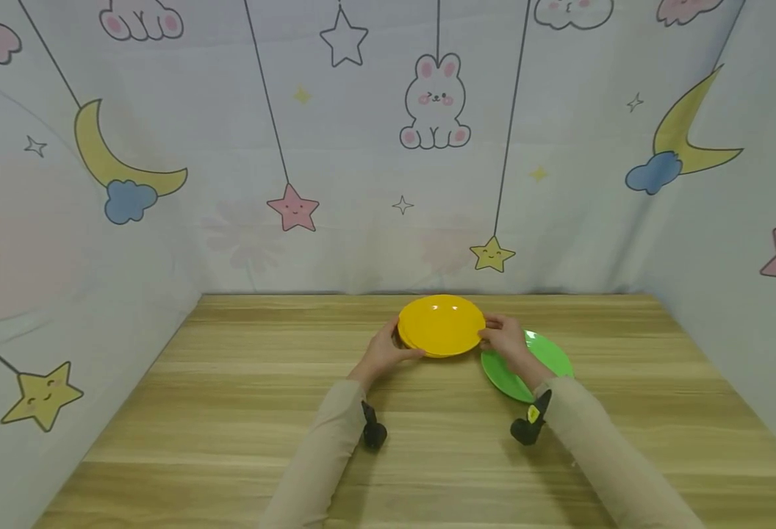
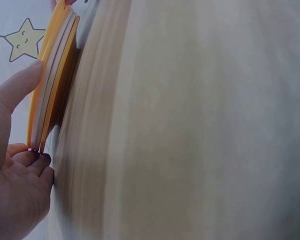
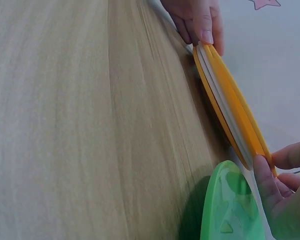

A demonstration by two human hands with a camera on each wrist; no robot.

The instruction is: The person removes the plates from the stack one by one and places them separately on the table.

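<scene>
A yellow plate [image 1: 441, 323] tops a small stack near the table's back edge. Beneath it, the wrist views show white plate rims [image 3: 221, 100] and an orange-yellow plate at the bottom. My left hand [image 1: 385, 353] grips the stack's left edge, thumb on the near rim and fingers curled at the side. At the opposite edge, my right hand [image 1: 505, 339] pinches the rim between thumb and fingers. Under my right wrist lies a green plate [image 1: 552, 356], partly covered by the hand and forearm.
A wood-grain table [image 1: 242, 411] spreads around the plates. Behind it hangs a white cloth wall [image 1: 361, 250] printed with stars, moons and a rabbit, and similar cloth flanks both sides. Dark wrist cameras [image 1: 373, 433] sit on both sleeves.
</scene>
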